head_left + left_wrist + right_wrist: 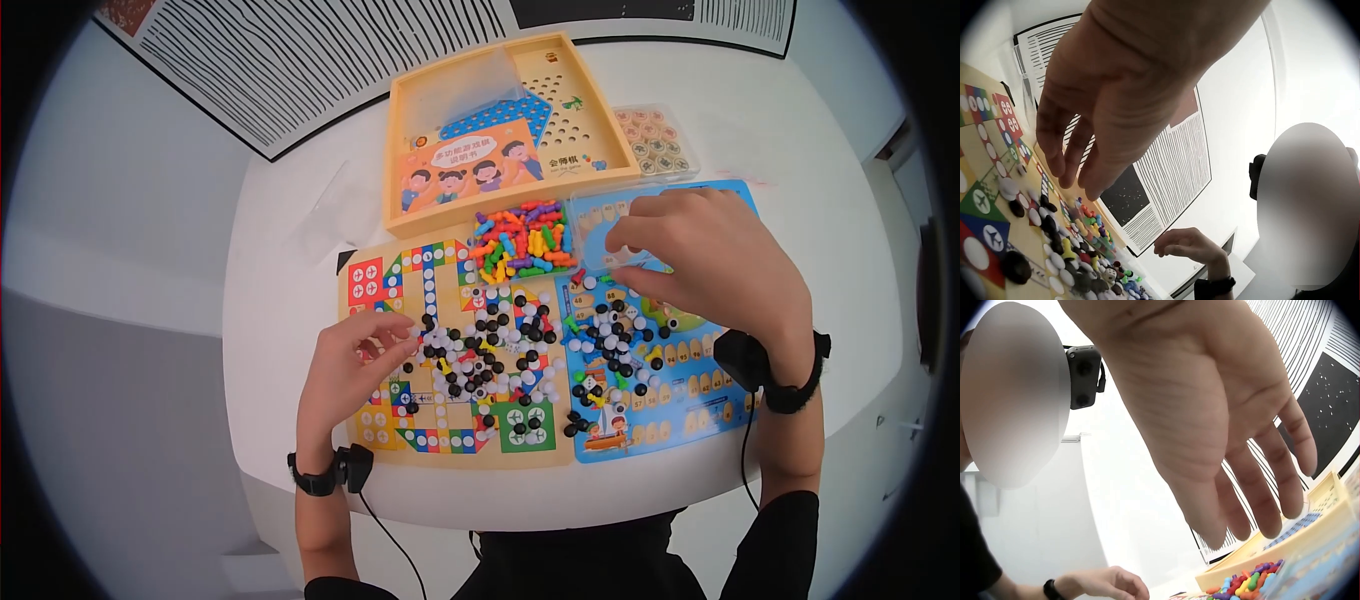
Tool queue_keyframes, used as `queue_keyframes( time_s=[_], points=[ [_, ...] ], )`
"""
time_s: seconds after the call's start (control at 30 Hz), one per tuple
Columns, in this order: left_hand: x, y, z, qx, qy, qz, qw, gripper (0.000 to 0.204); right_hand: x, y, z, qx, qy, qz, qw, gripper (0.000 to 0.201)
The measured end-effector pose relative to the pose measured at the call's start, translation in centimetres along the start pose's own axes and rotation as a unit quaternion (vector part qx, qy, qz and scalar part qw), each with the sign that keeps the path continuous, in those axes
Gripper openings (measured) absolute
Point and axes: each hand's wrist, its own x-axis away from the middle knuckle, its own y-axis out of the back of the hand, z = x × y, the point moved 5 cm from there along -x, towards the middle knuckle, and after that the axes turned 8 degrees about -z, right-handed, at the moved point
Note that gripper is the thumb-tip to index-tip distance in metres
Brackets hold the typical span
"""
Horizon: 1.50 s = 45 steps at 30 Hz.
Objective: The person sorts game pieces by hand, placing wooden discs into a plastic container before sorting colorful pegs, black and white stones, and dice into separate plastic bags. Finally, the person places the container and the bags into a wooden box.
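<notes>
My left hand (352, 362) hovers at the left edge of a pile of black and white round pieces (478, 352), its fingertips close over the outermost ones. In the left wrist view its fingers (1072, 159) hang loosely with nothing between them. Over the blue board my right hand (705, 250) is raised, fingers slightly bent and thumb apart. The right wrist view shows its palm and fingers (1260, 500) holding nothing. Below it lies a clear plastic box (592, 208), partly hidden by the hand. Colourful pawns (520, 240) fill a clear box beside that one.
A wooden tray (393, 150) with an orange booklet (468, 165) stands at the back. To its right is a clear box of round wooden pieces (655, 140). Under the scattered pieces lie a beige flying-chess board (375, 455) and a blue board (690, 440), with several pawns among them.
</notes>
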Motion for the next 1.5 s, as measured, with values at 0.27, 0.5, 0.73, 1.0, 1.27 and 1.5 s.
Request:
queue_keyframes(
  time_s=[0.27, 0.5, 0.73, 1.0, 1.27, 1.5],
  points=[
    [3.0, -1.0, -1.2, -0.061, -0.085, 0.096, 0.99, 0.029, 0.4, -4.3, 0.9, -0.018, 0.039, 0.103, 0.994, 0.025],
    [2.2, -2.3, -2.4, -0.074, -0.132, 0.103, 0.983, 0.058, 1.4, -7.3, 3.6, -0.053, 0.113, 0.163, 0.979, 0.037],
    [2.2, -1.8, -2.4, -0.102, -0.076, 0.135, 0.983, 0.066, 1.1, -8.4, 4.4, -0.003, 0.152, 0.131, 0.98, 0.031],
    [3.6, -2.6, -1.9, -0.115, -0.189, 0.144, 0.965, 0.054, 1.5, -7.4, 5.2, -0.061, 0.152, 0.16, 0.973, 0.027],
    [4.1, -6.1, -3.9, -0.103, -0.247, 0.195, 0.944, 0.023, 2.3, -10.2, 7.0, -0.101, 0.165, 0.268, 0.944, 0.022],
    [3.5, -5.0, -3.3, -0.139, -0.229, 0.146, 0.952, 0.013, 1.1, -4.3, 2.6, -0.057, 0.122, 0.161, 0.978, 0.026]
  ],
)
